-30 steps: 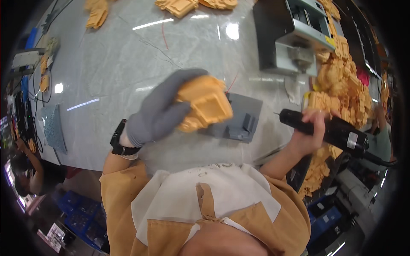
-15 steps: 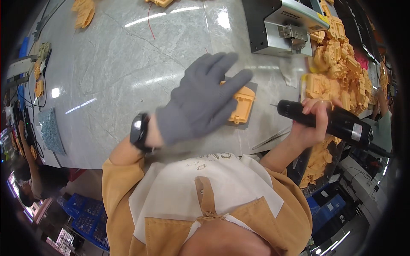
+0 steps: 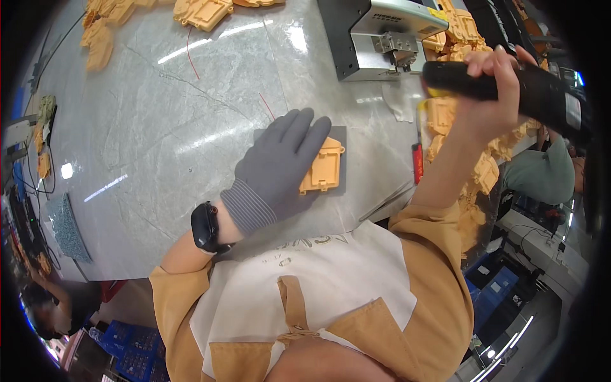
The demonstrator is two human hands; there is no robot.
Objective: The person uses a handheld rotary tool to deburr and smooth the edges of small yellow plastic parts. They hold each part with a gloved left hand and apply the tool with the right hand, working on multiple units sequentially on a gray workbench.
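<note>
My left hand [image 3: 272, 167], in a grey glove, lies over the left part of an orange plastic housing [image 3: 324, 165]. Its fingers are stretched out side by side and its thumb is hidden. Under the housing is a flat dark grey pad [image 3: 341, 183] on the table. My bare right hand [image 3: 503, 86] is wrapped round a black electric screwdriver [image 3: 449, 77], raised at the right, well away from the housing. The screwdriver's front end points left; no bit can be made out.
A silver-and-black benchtop machine [image 3: 375, 48] stands at the far right. Beside it stretches a heap of orange housings [image 3: 461, 28]. Tweezers [image 3: 391, 202] and a red-handled tool [image 3: 417, 162] lie nearer. More orange housings [image 3: 203, 13], a red wire [image 3: 193, 57] and a bag of small parts [image 3: 69, 229] are elsewhere on the table.
My right hand has lifted the screwdriver up and away to the far right. My left hand's spread fingers have come together and settled over the housing. The whole view has shifted slightly.
</note>
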